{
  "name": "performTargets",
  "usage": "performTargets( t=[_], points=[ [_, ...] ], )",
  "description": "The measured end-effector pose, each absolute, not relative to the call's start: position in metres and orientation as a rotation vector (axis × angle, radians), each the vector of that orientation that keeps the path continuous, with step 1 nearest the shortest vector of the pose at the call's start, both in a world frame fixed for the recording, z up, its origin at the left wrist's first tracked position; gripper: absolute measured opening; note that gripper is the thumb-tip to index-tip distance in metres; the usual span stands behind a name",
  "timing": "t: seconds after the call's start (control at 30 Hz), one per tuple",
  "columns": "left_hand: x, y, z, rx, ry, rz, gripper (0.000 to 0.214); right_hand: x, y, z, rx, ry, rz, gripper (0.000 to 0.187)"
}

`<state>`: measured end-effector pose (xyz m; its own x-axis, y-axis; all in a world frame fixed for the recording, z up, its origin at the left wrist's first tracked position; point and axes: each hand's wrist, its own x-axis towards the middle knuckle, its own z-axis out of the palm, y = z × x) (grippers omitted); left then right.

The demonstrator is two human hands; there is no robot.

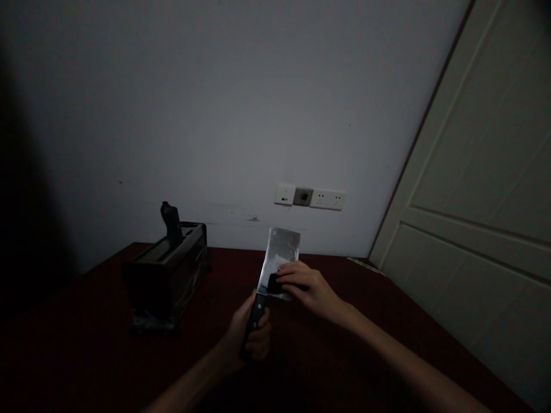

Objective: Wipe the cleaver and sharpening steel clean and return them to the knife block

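Note:
A cleaver (282, 244) with a broad metal blade and a black riveted handle points up and away over the dark red table. My left hand (249, 330) is wrapped round its handle. Fingers of my right hand (305, 285) pinch a small black object (274, 282) against the lower part of the blade face; its kind is too dark to make out. To the left stands a black knife block (172, 281) with slots in its top. One black knife handle (172, 221) sticks up out of it.
A dark red table (224, 264) reaches back to the grey wall (241, 115). Sockets and a switch (310, 197) sit low on the wall. A pale panelled door (465, 252) rises along the right. The light is dim.

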<state>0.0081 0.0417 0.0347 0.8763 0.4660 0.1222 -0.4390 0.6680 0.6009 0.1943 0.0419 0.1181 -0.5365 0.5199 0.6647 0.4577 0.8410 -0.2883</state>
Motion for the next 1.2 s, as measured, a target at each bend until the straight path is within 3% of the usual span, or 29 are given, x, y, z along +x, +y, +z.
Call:
performTargets(
  t=[0.23,0.47,0.87,1.07,1.2],
  points=[
    [0.007,0.043,0.027,0.680,0.040,0.482,0.045,0.167,0.041,0.119,-0.723,-2.367,-0.017,0.015],
    [0.005,0.043,0.033,0.705,0.066,0.536,0.053,0.176,0.041,0.132,-0.729,-2.432,0.027,0.009],
    [0.004,0.042,0.033,0.734,0.056,0.508,0.046,0.168,0.035,0.142,-0.729,-2.508,-0.048,0.009],
    [0.006,0.042,0.032,0.753,0.174,0.513,0.054,0.156,0.037,0.127,-0.755,-2.300,-0.050,0.009],
    [0.005,0.043,0.041,0.797,0.211,0.537,0.059,0.160,0.039,0.131,-0.733,-1.873,0.143,0.006]
  ],
)
